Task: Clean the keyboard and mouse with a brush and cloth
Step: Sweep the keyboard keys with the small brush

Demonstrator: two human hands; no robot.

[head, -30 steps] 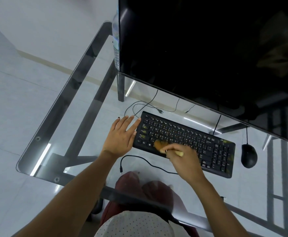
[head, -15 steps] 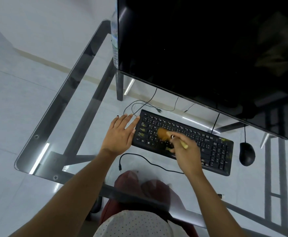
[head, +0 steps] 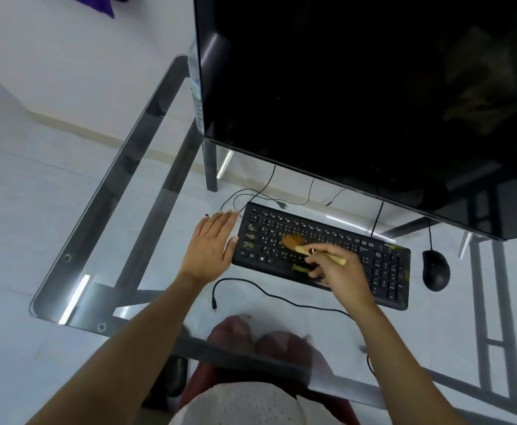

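Your right hand (head: 341, 273) pinches brush (head: 309, 248) by wooden handle, grip closed round it; bristles on keys left of centre of keyboard (head: 321, 256). Your left hand (head: 211, 243) flat, fingers straight, grip holding nothing (thumb touching keyboard's left edge). Keyboard lies mid glass table (head: 122, 228); mouse (head: 435, 270) just right of it. Loose cable (head: 251, 285) near side.

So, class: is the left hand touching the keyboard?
Touching. The head view shows the left hand flat on the glass, its thumb side pressed against the left edge of the keyboard, with no gap.
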